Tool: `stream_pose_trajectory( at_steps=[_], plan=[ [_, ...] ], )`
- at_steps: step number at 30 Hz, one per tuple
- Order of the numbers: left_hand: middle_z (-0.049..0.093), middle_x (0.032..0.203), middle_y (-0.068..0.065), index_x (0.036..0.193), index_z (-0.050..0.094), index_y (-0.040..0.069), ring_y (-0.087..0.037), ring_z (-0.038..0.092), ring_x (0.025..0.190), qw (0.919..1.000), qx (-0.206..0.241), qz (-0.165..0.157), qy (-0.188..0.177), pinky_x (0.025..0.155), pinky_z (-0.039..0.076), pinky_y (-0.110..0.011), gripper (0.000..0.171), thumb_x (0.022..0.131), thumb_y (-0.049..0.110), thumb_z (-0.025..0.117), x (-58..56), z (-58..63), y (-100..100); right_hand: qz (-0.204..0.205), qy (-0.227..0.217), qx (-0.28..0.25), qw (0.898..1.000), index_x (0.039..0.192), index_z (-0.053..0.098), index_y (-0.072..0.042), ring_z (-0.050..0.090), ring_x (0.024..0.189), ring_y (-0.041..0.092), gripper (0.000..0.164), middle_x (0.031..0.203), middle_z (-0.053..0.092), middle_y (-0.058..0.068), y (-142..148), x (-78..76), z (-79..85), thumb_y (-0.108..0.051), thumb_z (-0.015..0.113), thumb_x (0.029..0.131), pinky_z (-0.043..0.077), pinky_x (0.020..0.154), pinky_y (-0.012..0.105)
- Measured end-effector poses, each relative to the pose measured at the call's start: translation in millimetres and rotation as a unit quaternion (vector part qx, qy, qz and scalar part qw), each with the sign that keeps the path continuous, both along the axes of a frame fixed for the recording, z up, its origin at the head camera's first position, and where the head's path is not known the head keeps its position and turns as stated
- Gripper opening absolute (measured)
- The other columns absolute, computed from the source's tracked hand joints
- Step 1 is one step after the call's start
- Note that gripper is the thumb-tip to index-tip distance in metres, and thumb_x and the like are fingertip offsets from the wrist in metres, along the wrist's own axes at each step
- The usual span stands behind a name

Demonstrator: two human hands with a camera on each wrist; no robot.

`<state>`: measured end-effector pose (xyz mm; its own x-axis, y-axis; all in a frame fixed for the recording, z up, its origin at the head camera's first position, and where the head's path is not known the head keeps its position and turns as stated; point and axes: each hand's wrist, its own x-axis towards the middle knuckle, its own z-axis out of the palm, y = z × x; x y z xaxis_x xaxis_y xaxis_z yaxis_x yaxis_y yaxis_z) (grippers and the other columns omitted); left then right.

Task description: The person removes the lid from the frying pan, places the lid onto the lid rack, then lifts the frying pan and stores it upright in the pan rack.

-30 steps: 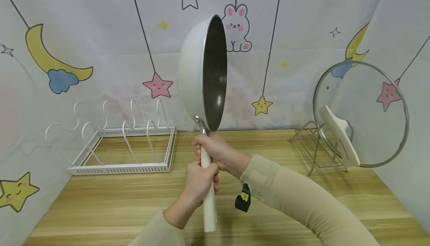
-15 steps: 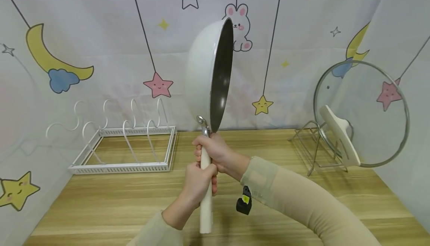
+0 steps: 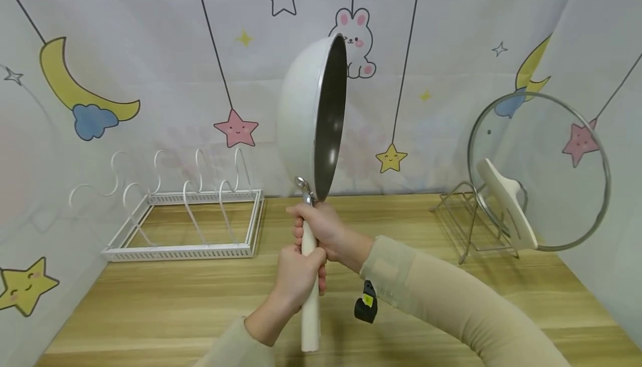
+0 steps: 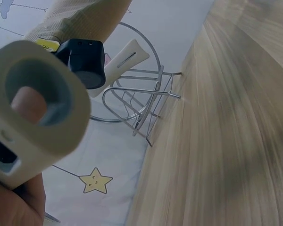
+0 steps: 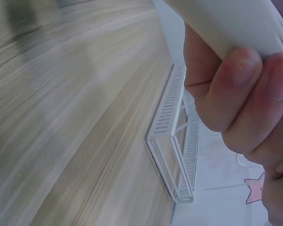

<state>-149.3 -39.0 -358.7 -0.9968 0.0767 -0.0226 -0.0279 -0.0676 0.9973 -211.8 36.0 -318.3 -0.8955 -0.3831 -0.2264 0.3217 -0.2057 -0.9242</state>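
Observation:
A deep white frying pan (image 3: pixel 301 116) with a dark inside stands on end in the air, its opening turned to the right. Its cream handle (image 3: pixel 310 328) points straight down. My left hand (image 3: pixel 296 278) grips the handle around its middle. Just above, close to the metal joint (image 3: pixel 304 187), my right hand (image 3: pixel 326 230) is wrapped round the same handle. The right wrist view shows curled fingers (image 5: pixel 245 103) against the handle. In the left wrist view the hollow handle end (image 4: pixel 75 117) fills the left side, with part of a finger seen through it.
A white rack (image 3: pixel 180 250) with curved dividers stands at the back left of the wooden table (image 3: pixel 200 311). At the back right, a wire stand (image 3: pixel 471 222) holds a large glass lid (image 3: pixel 609 177) with a cream handle. A patterned cloth (image 3: pixel 165 77) hangs behind.
Over the last second the pan has shifted slightly right and turned a little, showing more of its white outside. In the last half second it has dropped slightly. Both hands keep their grip.

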Motion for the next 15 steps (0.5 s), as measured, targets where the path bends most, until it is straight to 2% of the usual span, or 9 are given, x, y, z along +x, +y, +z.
stream_pose_trajectory(
  at_steps=[7, 15],
  plan=[
    [0.049, 0.042, 0.004, 0.063, 0.050, 0.003, -0.008, 0.046, 0.030, 1.0000, -0.003, 0.004, -0.002, 0.032, 0.042, -0.025, 0.015, 0.077, 0.001, 0.047, 1.0, 0.6, 0.4, -0.004, -0.002, 0.010, 1.000, 0.060, 0.042, -0.012, 0.044, 0.040, 0.011, 0.038, 0.047, 0.043, -0.005, -0.7, -1.0, -1.3, -0.029, 0.060, 0.089, 0.044, 0.045, 0.024],
    [0.049, 0.041, 0.004, 0.061, 0.051, 0.003, -0.008, 0.046, 0.030, 0.9999, -0.005, 0.009, -0.001, 0.032, 0.041, -0.025, 0.017, 0.077, 0.001, 0.047, -1.8, -0.1, 1.0, -0.008, -0.006, 0.005, 1.000, 0.061, 0.042, -0.012, 0.044, 0.040, 0.010, 0.036, 0.047, 0.042, -0.005, -0.5, -2.4, 1.3, -0.026, 0.060, 0.088, 0.044, 0.045, 0.024]
  ],
)
